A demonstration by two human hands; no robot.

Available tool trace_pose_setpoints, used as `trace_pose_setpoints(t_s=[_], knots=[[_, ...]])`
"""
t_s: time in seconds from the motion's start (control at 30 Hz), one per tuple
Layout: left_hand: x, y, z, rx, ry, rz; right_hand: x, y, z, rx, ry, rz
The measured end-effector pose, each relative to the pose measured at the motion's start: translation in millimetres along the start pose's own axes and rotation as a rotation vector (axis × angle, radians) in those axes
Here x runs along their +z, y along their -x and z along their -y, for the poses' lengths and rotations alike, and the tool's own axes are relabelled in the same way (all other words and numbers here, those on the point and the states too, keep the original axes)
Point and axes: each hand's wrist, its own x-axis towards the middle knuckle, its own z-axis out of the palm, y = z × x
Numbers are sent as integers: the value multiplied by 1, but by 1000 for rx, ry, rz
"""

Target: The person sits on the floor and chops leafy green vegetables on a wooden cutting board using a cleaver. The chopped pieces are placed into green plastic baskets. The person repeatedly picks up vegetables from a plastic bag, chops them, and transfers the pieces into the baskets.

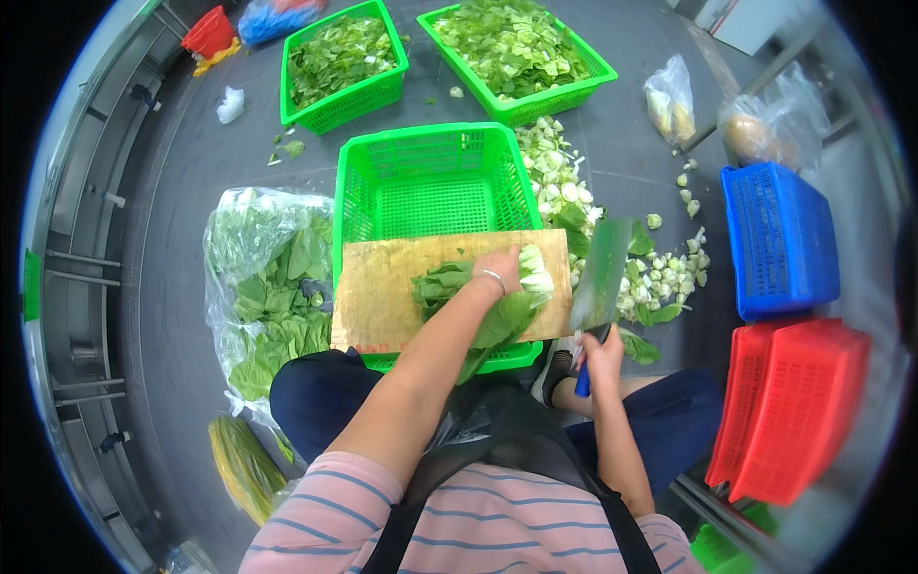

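Note:
My left hand (500, 269) presses a bunch of leafy greens (448, 281) onto a wooden board (380, 294). The pale stem ends (534, 269) point right, and some leaves hang over the board's near edge. This board lies across a green plastic basket (430, 183), whose visible inside holds nothing. Just past the board's right edge, my right hand (604, 351) grips a cleaver (604, 269) by its dark and blue handle. The broad blade is raised, slightly blurred, and apart from the greens.
Cut stem ends (556, 168) litter the floor to the right. A plastic bag of whole greens (276, 287) lies left. Two green baskets of cut leaves (344, 61) (513, 54) stand ahead. Blue (785, 240) and red baskets (796, 409) stand at the right.

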Motion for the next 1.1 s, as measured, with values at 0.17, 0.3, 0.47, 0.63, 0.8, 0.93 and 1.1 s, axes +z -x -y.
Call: trace_pose_setpoints(t_s=[0.17,0.3,0.47,0.63,0.8,0.93,1.1], knots=[[16,-36,69,158,250,27,19,79,2,197,-91,241],[-14,-2,61,170,395,57,36,101,-1,273,-74,433],[-64,88,96,48,335,-98,70,118,12,277,-128,654],[-87,164,162,-184,146,-242,131,128,7,263,-87,849],[-61,200,177,-357,2,-490,175,127,-17,224,48,874],[-41,194,185,-357,37,-535,172,126,-22,195,69,805],[-40,166,202,-391,44,-419,139,126,4,257,-35,657]])
